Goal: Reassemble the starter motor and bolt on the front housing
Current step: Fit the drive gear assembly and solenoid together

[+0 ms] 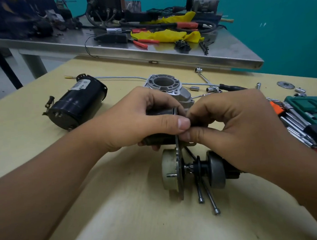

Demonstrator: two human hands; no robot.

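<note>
My left hand (144, 118) is wrapped around a dark cylinder, the solenoid (160, 112), which sits against a metal bracket plate (179, 166). My right hand (233, 123) pinches at the plate's top edge, thumb to thumb with the left; what its fingertips hold is hidden. Below the plate hangs a cream gear casing (168, 171) with a shaft, small pinion and grey drive clutch (216, 170). Two long bolts (210, 196) lie under it. The silver front housing (167, 84) stands behind my hands. The black motor body (76, 104) lies on its side at the left.
A green socket set case (311, 110) with chrome sockets and extensions lies at the right edge. Loose sockets, a washer and a bent rod wrench (120, 77) lie behind the housing. A steel bench (150, 52) beyond carries yellow rags, red pliers and cables.
</note>
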